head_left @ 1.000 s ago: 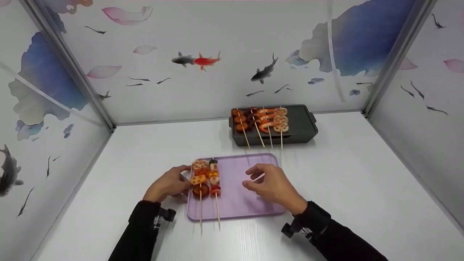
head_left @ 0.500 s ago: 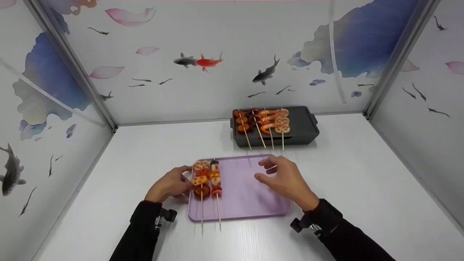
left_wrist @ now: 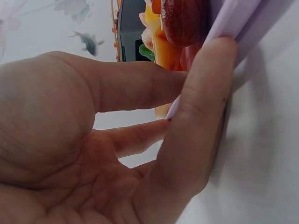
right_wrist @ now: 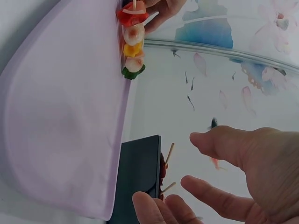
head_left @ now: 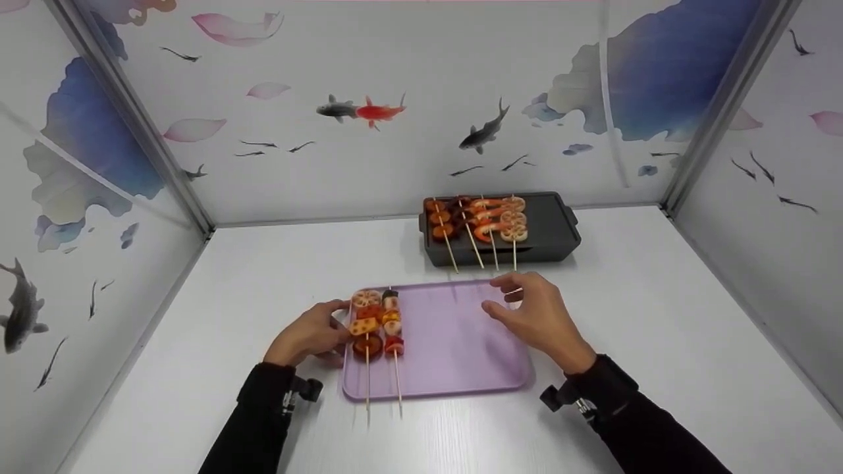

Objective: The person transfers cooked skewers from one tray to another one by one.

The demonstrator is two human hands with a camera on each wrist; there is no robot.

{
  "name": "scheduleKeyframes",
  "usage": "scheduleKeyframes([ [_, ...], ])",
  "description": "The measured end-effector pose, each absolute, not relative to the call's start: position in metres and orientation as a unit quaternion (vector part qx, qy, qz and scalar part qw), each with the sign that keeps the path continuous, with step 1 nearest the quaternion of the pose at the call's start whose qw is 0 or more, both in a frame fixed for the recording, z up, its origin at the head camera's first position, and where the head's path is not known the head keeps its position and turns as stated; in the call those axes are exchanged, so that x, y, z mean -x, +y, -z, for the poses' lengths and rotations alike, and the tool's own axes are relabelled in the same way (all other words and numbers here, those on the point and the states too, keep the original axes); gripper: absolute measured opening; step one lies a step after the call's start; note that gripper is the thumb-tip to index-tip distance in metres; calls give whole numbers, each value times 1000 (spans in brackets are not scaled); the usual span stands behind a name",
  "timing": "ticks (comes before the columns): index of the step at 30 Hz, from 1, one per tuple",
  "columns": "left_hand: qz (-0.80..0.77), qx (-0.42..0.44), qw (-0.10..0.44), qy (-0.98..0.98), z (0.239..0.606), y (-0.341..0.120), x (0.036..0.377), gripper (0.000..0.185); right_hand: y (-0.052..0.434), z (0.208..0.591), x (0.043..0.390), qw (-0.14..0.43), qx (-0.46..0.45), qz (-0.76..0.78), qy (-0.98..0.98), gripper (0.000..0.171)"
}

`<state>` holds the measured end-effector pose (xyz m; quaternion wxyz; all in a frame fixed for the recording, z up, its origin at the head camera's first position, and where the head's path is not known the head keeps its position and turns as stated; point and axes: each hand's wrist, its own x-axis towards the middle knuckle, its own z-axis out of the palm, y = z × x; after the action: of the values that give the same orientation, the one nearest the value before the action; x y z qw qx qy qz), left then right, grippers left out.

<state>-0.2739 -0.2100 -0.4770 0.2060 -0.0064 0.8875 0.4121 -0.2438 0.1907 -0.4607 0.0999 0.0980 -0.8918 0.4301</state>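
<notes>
My left hand (head_left: 309,337) pinches the left rim of a lilac tray (head_left: 454,342); in the left wrist view the rim (left_wrist: 229,21) passes between the thumb and fingers. Two skewers lie at the tray's left side, their sticks past the near edge. One skewer (head_left: 366,326) carries a lotus root slice, orange pieces and a brown round; the other (head_left: 392,322) has green, white, yellow and red pieces. My right hand (head_left: 537,316) hovers over the tray's far right corner with bent, spread fingers, holding nothing. The right wrist view shows a gap between its thumb and fingers.
Behind the tray stands a dark grey grill (head_left: 550,227) with several skewers on its left part: brown rounds, dark pieces, shrimp (head_left: 487,214) and lotus root slices (head_left: 514,220). Their sticks overhang its front. White walls with painted fish (head_left: 379,112) enclose the white table (head_left: 263,263).
My right hand has moved right and away from me, from above the tray's middle toward its far right corner. The left hand stays at the rim, and the skewers lie as before.
</notes>
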Motion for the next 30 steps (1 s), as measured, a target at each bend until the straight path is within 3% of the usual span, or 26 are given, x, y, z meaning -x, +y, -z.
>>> scheduleKeyframes([
  [30,-439,-7,207,875,477,-213,272,81,226,445,281,115,-59,-396,-909,50],
])
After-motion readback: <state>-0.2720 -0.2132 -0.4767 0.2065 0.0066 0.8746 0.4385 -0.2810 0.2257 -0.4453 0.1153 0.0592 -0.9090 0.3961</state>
